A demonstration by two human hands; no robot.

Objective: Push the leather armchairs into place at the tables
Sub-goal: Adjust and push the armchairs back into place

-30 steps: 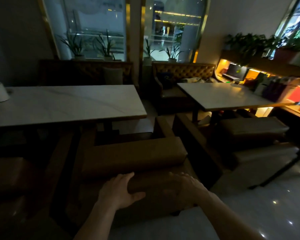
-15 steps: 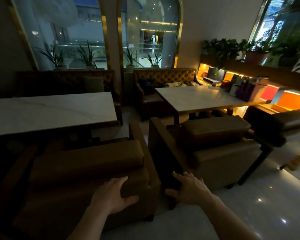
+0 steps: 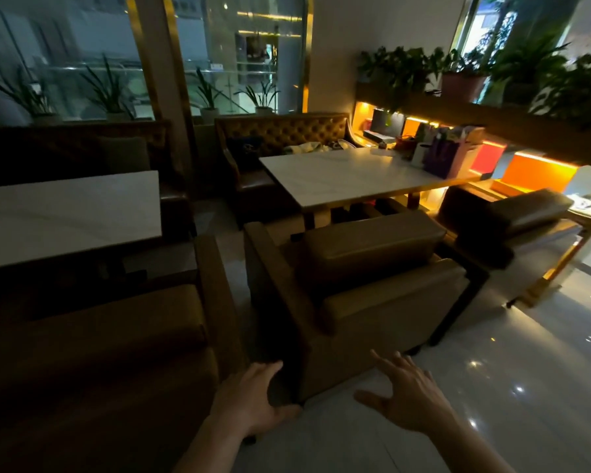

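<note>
A brown leather armchair stands angled in front of the right white marble table, its back toward me. A second brown armchair sits at the left marble table. My left hand is open, fingers spread, in the gap between the two chairs near the right chair's rear corner; contact is unclear. My right hand hovers open over the floor just behind the right chair's back, apart from it. A third dark armchair stands further right.
Tufted leather sofas line the window wall behind both tables. A lit shelf with bags and boxes and potted plants runs along the right. Glossy tiled floor spreads to the right of me.
My view has swung right, from the left armchair to the middle one. My left hand came off the left chair's backrest, and both hands moved right toward the middle chair.
</note>
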